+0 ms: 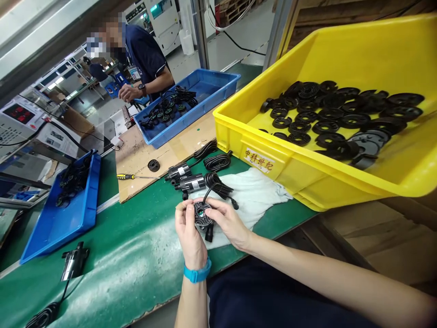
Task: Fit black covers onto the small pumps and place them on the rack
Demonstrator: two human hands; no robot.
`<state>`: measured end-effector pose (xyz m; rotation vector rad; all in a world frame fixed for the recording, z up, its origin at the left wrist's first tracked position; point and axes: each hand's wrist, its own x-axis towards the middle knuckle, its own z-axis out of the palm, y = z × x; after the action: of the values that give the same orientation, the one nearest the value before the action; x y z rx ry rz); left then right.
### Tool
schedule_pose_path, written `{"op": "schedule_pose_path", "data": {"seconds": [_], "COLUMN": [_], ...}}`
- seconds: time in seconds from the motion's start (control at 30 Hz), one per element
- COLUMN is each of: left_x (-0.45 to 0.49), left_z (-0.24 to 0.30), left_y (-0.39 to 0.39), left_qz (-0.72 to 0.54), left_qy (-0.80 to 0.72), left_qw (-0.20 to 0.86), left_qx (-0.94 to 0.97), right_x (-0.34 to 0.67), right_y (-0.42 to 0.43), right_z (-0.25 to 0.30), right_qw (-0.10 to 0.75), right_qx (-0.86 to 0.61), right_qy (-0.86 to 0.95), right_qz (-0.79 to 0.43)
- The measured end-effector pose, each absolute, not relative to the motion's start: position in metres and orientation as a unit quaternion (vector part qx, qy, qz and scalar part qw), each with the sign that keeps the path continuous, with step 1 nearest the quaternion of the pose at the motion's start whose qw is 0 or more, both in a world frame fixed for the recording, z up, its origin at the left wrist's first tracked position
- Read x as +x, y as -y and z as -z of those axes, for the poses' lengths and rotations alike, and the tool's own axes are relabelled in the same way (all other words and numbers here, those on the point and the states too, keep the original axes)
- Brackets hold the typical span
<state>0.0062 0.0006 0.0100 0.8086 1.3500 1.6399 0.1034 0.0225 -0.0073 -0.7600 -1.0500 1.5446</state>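
Note:
Between my two hands is a round black patterned cap with a hole in its middle, apparently on the end of a black corded pump facing me. My left hand grips its left side, thumb on the face. On the other side, my right hand presses a thumb near the centre hole. A cable rises from behind the cap, and a short black fitting sticks out below it. Just beyond my hands lie two black cylindrical pumps with coiled cables. A white cloth is spread under and beside them.
A yellow bin of black round parts stands at right. Cardboard bears a screwdriver and a black disc. Blue trays hold corded parts. Another pump lies left. A co-worker stands across the bench.

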Motion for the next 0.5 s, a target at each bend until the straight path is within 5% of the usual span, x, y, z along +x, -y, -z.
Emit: {"op": "schedule_pose_path", "data": {"seconds": [0.5], "left_x": [0.008], "left_z": [0.012], "left_y": [0.0], "left_qz": [-0.669], "left_qy": [-0.521], "left_qw": [0.396], "left_qx": [0.352], "right_x": [0.105], "right_y": [-0.033], "right_z": [0.023], "right_qw": [0.555], "right_qx": [-0.275], "right_qy": [0.464], "right_qz": [-0.633]}}
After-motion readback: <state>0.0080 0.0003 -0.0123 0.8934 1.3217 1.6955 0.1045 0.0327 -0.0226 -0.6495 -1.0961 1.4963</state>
